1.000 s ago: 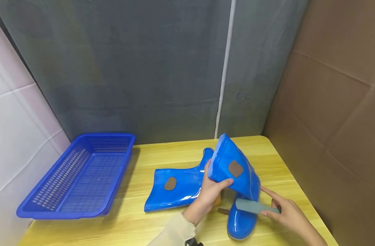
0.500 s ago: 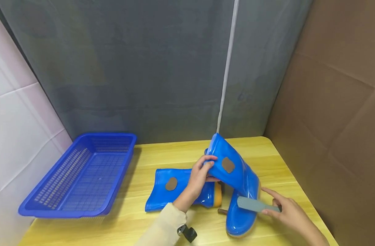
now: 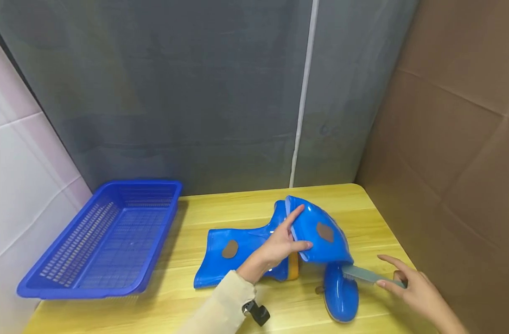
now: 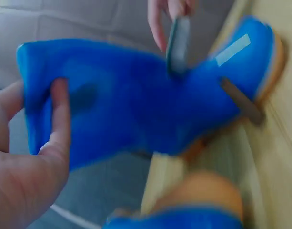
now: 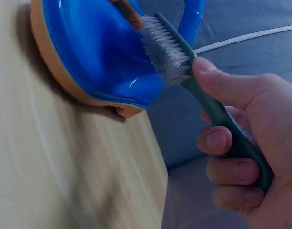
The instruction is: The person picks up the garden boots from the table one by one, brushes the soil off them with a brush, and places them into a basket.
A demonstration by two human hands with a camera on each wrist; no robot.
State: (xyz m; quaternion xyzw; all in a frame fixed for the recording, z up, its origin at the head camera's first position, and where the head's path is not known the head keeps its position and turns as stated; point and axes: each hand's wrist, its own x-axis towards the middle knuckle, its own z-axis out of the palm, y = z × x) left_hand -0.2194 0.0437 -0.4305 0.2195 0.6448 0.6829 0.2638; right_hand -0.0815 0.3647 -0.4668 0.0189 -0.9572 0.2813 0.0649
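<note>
A blue rubber boot [image 3: 325, 232] with a tan sole stands on the table, its shaft tilted to the left. My left hand [image 3: 279, 243] grips the rim of that shaft, and the left wrist view shows fingers curled over the edge. My right hand [image 3: 421, 287] holds a grey-green scrub brush [image 3: 365, 273] by its handle. White bristles [image 5: 165, 50] face the boot at the ankle; whether they touch it I cannot tell. A brown patch [image 3: 324, 232] marks the shaft, and a brown strip [image 4: 243, 102] sticks out at the foot. The second blue boot [image 3: 238, 253] lies on its side behind my left hand.
A blue perforated plastic basket [image 3: 154, 273] stands at the left of the wood-grain table [image 3: 187, 315]. Another brown patch [image 3: 230, 249] is on the lying boot. A grey wall [image 3: 196, 93] rises behind, and a brown wall [image 3: 459, 139] closes the right side.
The held boot's shaft has tipped lower and its toe has swung right. My left hand has changed its hold on the rim. The brush has moved right, off the top of the foot.
</note>
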